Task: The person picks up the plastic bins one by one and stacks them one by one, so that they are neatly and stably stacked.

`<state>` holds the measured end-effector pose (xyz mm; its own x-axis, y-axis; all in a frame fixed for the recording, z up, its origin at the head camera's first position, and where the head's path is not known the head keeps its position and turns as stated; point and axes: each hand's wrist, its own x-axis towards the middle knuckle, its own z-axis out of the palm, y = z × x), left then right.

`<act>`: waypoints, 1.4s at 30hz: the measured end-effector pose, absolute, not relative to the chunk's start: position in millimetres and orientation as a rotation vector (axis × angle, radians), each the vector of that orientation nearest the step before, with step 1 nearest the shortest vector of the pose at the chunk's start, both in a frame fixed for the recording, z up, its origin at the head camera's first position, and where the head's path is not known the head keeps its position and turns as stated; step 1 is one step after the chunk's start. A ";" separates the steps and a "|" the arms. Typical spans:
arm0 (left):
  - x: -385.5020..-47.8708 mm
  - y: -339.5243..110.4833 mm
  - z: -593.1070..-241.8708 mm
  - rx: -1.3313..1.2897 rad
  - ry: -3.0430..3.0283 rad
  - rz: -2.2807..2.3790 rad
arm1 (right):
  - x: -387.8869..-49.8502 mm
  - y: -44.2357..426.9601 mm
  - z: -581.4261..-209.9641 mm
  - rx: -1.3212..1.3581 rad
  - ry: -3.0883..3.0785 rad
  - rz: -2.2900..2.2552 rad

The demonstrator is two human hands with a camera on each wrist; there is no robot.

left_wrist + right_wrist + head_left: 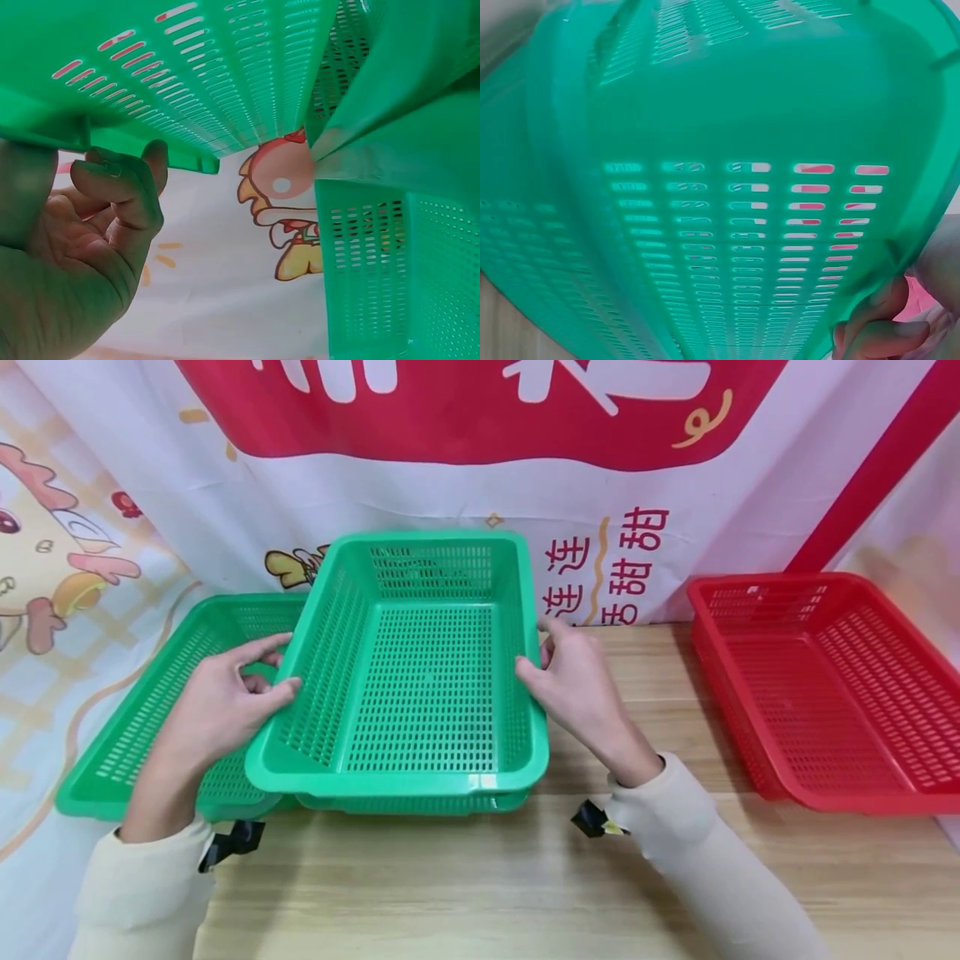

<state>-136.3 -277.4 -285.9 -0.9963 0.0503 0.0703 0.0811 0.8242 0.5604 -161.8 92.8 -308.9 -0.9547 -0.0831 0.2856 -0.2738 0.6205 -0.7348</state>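
Note:
A green plastic basket (431, 685) with slotted walls is held by its two long side rims, above another green basket (420, 804) whose front rim shows beneath it. My left hand (217, 702) grips the left rim, thumb on top and fingers curled under, as the left wrist view shows the hand (97, 232) below the rim. On the opposite rim my right hand (573, 681) pinches with thumb and fingers; curled fingertips of that hand (889, 322) show under the edge in the right wrist view.
A further green basket (142, 739) lies at the left, partly behind my left arm. To the right stands a red basket (832, 718) on the wooden table (450, 885). A printed cloth (420, 493) hangs behind the table and along the left side.

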 end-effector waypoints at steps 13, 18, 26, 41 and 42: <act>-139.2 -282.0 -307.6 -0.151 -2.990 -0.901 | -160.6 89.5 -325.7 0.298 -2.676 1.261; -141.2 -281.5 -316.3 -0.154 -3.020 -0.851 | -162.1 89.0 -337.1 0.296 -2.705 1.292; -145.1 -278.6 -328.3 -0.166 -3.036 -0.829 | -165.7 87.9 -352.5 0.310 -2.713 1.281; -152.3 -278.7 -340.4 -0.215 -3.044 -0.773 | -167.4 85.7 -363.1 0.269 -2.774 1.300; -152.6 -278.6 -340.9 -0.214 -3.049 -0.771 | -167.7 85.6 -363.6 0.267 -2.777 1.296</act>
